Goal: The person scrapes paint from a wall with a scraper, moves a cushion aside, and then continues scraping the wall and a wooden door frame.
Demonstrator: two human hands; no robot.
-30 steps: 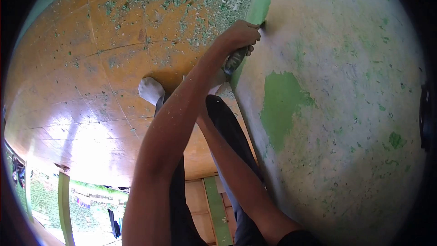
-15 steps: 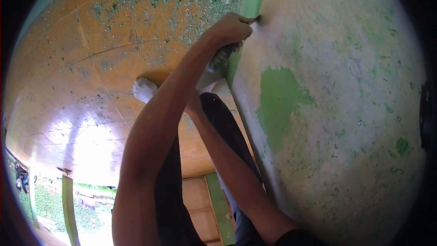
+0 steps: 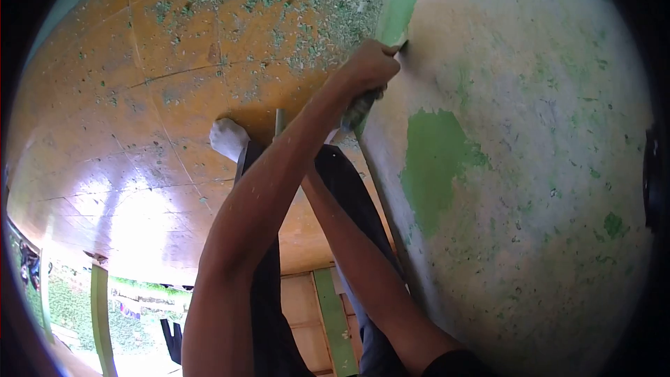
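My left hand (image 3: 375, 68) is closed around a scraper (image 3: 403, 46), its dark tip against the wall (image 3: 516, 126) where bare plaster meets a strip of green paint (image 3: 403, 10). Just below that hand is a mottled grey object (image 3: 361, 107) whose kind I cannot tell. My right forearm (image 3: 363, 258) passes behind my left forearm, which hides my right hand. A thin grey stick (image 3: 279, 121) shows beside the crossing. On the wall, a green paint patch (image 3: 436, 167) remains amid bare plaster.
Green paint flakes (image 3: 342, 7) are scattered over the orange tiled floor (image 3: 174, 98), thickest beside the wall. A foot in a white sock (image 3: 228, 138) stands left of my arms. Bright light enters through an opening (image 3: 132, 314) at lower left.
My left hand and the scraper have shifted down and slightly right along the edge of the green strip. The grey stick has come into sight beside my left forearm.
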